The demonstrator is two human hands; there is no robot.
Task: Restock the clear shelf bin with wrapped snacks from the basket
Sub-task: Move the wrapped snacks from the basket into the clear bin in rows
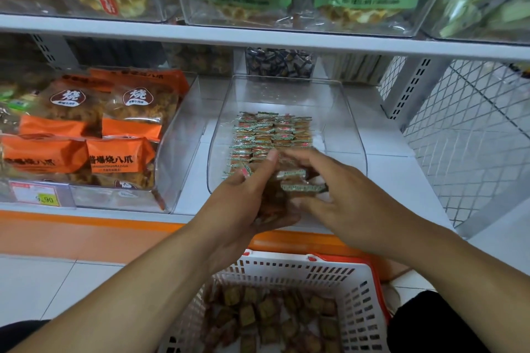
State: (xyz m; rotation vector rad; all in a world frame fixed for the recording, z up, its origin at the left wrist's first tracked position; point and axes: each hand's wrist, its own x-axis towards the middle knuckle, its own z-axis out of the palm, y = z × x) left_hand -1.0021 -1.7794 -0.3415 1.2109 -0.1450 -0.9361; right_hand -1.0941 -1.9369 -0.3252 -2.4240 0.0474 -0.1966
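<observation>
A clear shelf bin (355,135) stands on the lower shelf, with several small wrapped snacks (272,132) lined up in rows on its floor. Over its front lip my left hand (243,203) cups a stack of the same wrapped snacks (292,180), thumb pressed on top. My right hand (338,189) grips that stack from the right side, fingers curled over its edges. Below, a white plastic basket (364,298) with orange handles holds several more loose wrapped snacks (266,312).
A clear bin of orange snack bags (86,135) sits left of the target bin, with a price tag (37,195) on its front. Upper shelf (258,34) bins hold green and yellow bags. A white wire mesh panel (473,135) closes the right side.
</observation>
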